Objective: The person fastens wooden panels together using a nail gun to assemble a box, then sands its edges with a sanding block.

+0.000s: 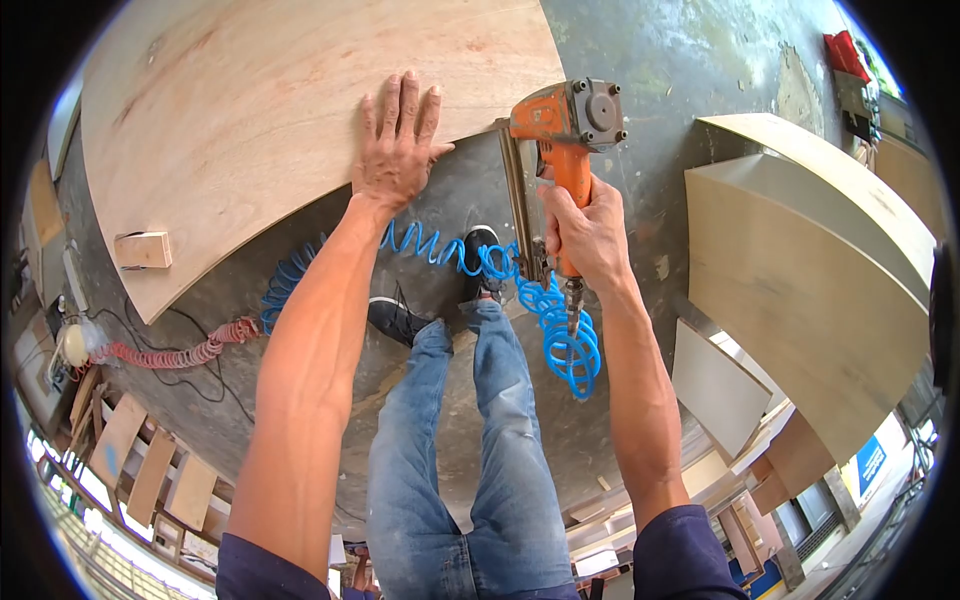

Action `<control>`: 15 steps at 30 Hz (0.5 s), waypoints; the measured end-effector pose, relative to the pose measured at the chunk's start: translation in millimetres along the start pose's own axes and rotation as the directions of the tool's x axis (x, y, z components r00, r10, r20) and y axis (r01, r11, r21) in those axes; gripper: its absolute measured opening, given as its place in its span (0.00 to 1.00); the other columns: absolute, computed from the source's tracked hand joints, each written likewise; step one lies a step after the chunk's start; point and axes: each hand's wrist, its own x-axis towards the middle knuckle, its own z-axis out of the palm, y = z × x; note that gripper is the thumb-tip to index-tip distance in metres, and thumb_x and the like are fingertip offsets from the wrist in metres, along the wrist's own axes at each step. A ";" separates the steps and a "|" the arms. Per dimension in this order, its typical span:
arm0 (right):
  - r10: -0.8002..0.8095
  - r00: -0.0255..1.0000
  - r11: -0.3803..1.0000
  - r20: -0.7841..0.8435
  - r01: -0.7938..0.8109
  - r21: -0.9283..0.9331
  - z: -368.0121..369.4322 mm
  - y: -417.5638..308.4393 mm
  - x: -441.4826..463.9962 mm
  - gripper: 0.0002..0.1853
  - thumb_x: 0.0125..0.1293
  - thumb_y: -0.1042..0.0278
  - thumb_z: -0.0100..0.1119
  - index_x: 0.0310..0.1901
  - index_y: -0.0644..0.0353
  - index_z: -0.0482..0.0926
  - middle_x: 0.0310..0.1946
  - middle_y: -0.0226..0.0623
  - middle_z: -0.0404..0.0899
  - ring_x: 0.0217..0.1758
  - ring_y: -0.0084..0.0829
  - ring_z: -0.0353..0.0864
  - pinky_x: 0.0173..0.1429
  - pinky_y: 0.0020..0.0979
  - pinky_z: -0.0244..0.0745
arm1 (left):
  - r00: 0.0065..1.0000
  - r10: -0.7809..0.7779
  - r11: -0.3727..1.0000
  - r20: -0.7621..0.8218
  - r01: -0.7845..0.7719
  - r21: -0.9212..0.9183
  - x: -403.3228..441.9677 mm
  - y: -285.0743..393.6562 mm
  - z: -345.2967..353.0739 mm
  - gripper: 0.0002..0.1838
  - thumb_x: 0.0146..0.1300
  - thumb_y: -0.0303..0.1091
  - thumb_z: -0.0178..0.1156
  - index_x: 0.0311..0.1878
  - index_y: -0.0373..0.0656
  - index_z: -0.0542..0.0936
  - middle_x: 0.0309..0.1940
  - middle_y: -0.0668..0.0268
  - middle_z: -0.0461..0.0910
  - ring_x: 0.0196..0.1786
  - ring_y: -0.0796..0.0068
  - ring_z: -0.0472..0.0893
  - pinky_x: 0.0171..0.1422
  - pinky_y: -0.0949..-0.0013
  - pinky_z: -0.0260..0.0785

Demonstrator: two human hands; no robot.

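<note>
below us spreads the grey floor (650, 260), scuffed and stained. the largest thing on hand is the pale board (270, 90), filling the upper left of the frame; what bears it we cannot see. it looks thin, stiff and broad, so we judge it awkward more than heavy, best taken by two opposite edges, with some care for splinters.

right of centre frame, more panels (790, 290) stand on the floor, well apart from the board.

the blue hose (575, 350) coils across the middle of the frame, springy and likely to tug a little on whatever it feeds.

the orange nail gun (545, 115) is at upper centre right, its nose by the board's right corner; whether they touch we cannot tell. it looks hard and top-heavy, so the handle below the head is the place to hold it. our right hand (590, 225) has its fingers wrapped round that handle; the trigger finger is partly hidden.

our left hand (393, 165) lies palm down near the board's lower edge, fingers spread and gripping nothing.

smallest, a wood block (143, 250) rests on the board at left.
</note>
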 end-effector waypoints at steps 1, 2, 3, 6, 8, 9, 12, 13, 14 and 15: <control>-0.003 1.000 1.000 -0.001 0.003 -0.002 0.3 -1.0 -0.3 0.10 0.71 0.69 0.59 0.48 0.65 0.78 0.18 0.24 0.71 0.15 0.17 0.70 0.21 0.24 0.67 | 1.000 0.001 1.000 -0.008 -0.001 -0.011 0.4 0.1 0.7 0.45 0.69 0.62 0.57 0.82 0.45 0.62 0.83 0.48 0.53 0.86 0.45 0.49 0.83 0.30 0.43; -0.005 1.000 1.000 0.000 0.005 -0.004 0.5 -2.0 -0.5 0.10 0.71 0.69 0.59 0.48 0.65 0.78 0.18 0.24 0.71 0.15 0.17 0.70 0.21 0.24 0.67 | 1.000 0.000 1.000 -0.010 0.000 -0.011 0.4 0.1 1.3 0.45 0.69 0.62 0.57 0.82 0.45 0.62 0.83 0.48 0.53 0.86 0.45 0.49 0.83 0.30 0.43; 0.000 1.000 1.000 0.001 0.000 -0.001 1.2 -2.5 -0.5 0.09 0.71 0.69 0.59 0.48 0.65 0.78 0.18 0.25 0.71 0.15 0.17 0.70 0.21 0.24 0.67 | 1.000 -0.001 1.000 -0.010 0.001 -0.018 0.2 0.1 1.3 0.45 0.69 0.61 0.57 0.82 0.45 0.61 0.83 0.47 0.53 0.86 0.45 0.49 0.83 0.31 0.43; -0.003 1.000 1.000 0.001 0.003 0.007 1.8 -1.6 -0.1 0.09 0.71 0.70 0.59 0.47 0.65 0.78 0.18 0.25 0.71 0.16 0.17 0.70 0.22 0.25 0.67 | 1.000 0.000 1.000 -0.010 -0.001 -0.024 -0.3 0.1 0.9 0.44 0.70 0.61 0.57 0.82 0.45 0.61 0.83 0.47 0.53 0.86 0.45 0.49 0.83 0.31 0.43; -0.012 1.000 1.000 0.000 0.012 0.010 2.0 -1.0 -0.2 0.08 0.71 0.70 0.59 0.46 0.65 0.78 0.18 0.25 0.71 0.16 0.17 0.70 0.22 0.25 0.67 | 1.000 0.002 1.000 -0.013 -0.002 -0.024 -0.4 0.2 0.6 0.44 0.70 0.61 0.57 0.82 0.45 0.61 0.83 0.47 0.53 0.86 0.45 0.49 0.83 0.31 0.44; -0.015 1.000 1.000 -0.004 0.015 0.008 2.5 -1.1 -0.5 0.08 0.72 0.70 0.59 0.47 0.65 0.78 0.18 0.25 0.71 0.16 0.17 0.70 0.21 0.25 0.67 | 1.000 0.001 1.000 -0.010 -0.002 -0.029 -0.5 0.2 0.4 0.44 0.70 0.61 0.57 0.82 0.45 0.61 0.83 0.47 0.53 0.86 0.45 0.49 0.83 0.31 0.44; -0.014 1.000 1.000 0.000 0.014 0.003 3.7 -0.2 -0.6 0.09 0.72 0.70 0.59 0.47 0.66 0.79 0.18 0.25 0.71 0.15 0.16 0.69 0.21 0.24 0.66 | 1.000 -0.003 1.000 0.003 0.003 -0.025 -0.7 0.7 -1.4 0.44 0.71 0.60 0.56 0.82 0.44 0.60 0.84 0.48 0.53 0.86 0.46 0.49 0.83 0.32 0.45; -0.008 1.000 1.000 0.010 0.008 0.000 4.1 -0.1 -0.3 0.09 0.72 0.69 0.59 0.47 0.66 0.79 0.18 0.25 0.71 0.14 0.16 0.69 0.21 0.24 0.66 | 1.000 -0.008 1.000 0.016 0.008 -0.017 -0.4 1.0 -2.2 0.43 0.72 0.59 0.55 0.83 0.44 0.59 0.84 0.49 0.51 0.87 0.47 0.48 0.84 0.34 0.44; -0.008 1.000 1.000 0.010 0.008 0.000 5.4 -0.8 -0.3 0.09 0.72 0.69 0.59 0.47 0.66 0.79 0.18 0.25 0.71 0.14 0.16 0.69 0.21 0.24 0.66 | 1.000 -0.008 1.000 0.017 0.008 -0.017 0.3 1.0 -2.5 0.43 0.72 0.59 0.55 0.83 0.44 0.59 0.84 0.49 0.51 0.87 0.47 0.48 0.84 0.34 0.44; -0.009 1.000 1.000 0.009 0.009 -0.010 7.4 -1.9 -0.8 0.08 0.71 0.68 0.60 0.42 0.64 0.77 0.17 0.24 0.71 0.16 0.17 0.70 0.22 0.26 0.67 | 1.000 -0.008 1.000 0.011 0.008 -0.024 0.5 0.9 -2.5 0.43 0.72 0.59 0.55 0.83 0.44 0.59 0.84 0.49 0.51 0.87 0.47 0.48 0.84 0.34 0.44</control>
